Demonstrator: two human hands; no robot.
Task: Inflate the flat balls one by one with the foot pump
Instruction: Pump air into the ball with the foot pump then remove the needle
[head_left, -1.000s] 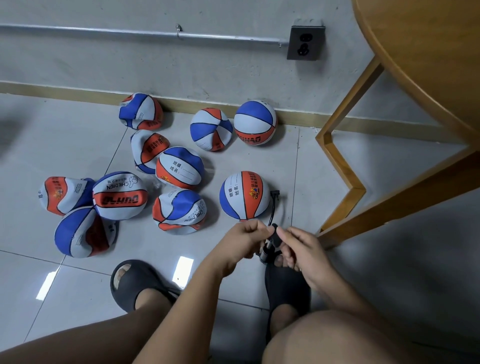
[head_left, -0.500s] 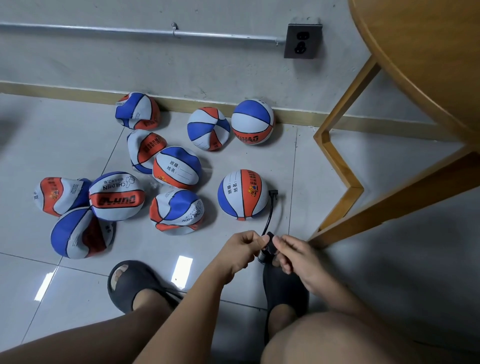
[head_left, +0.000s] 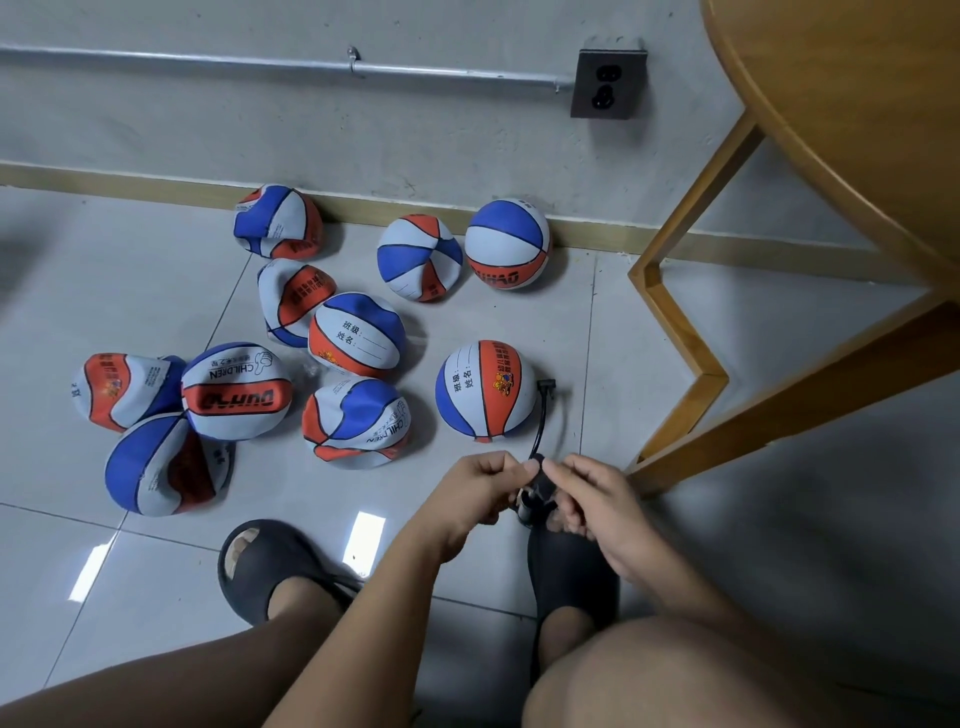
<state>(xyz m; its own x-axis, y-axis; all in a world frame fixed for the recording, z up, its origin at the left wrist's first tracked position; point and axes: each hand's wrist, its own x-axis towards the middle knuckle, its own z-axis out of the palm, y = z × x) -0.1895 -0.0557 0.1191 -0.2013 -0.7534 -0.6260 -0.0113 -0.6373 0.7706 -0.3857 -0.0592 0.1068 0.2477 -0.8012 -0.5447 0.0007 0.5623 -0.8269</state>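
Grey floor tiles (head_left: 156, 291) run up to a grey wall with a metal conduit (head_left: 208, 58) and a dark socket (head_left: 608, 83). A wooden table (head_left: 831, 130) stands to the right of the hands.

Both hands meet over the black foot pump (head_left: 532, 506), which stands on the floor just ahead of the right slipper (head_left: 571, 577). The left hand (head_left: 478, 488) is curled nearly closed, thumb and forefinger pressed together on the black top of the pump. The right hand (head_left: 597, 509) comes in from the other side, forefinger and thumb pinching the same black top, its other fingers loosely bent beneath. The fingertips of the two hands almost touch. The fingers hide which small part each one grips.

From the pinch a thin black hose (head_left: 540, 431) runs away from the person to its angled nozzle at the right side of the round ball (head_left: 485, 389), just beyond the hands. I cannot tell whether the nozzle is in the ball or only against it.

Left of the grip and farther off lie the flat balls (head_left: 358, 423), crumpled and bunched, some touching. Well beyond the grip, at the skirting, a second full ball (head_left: 506, 241) sits beside a half-collapsed one (head_left: 418, 257). The left slipper (head_left: 260, 566) rests on the tiles, left of the grip and nearer the person.
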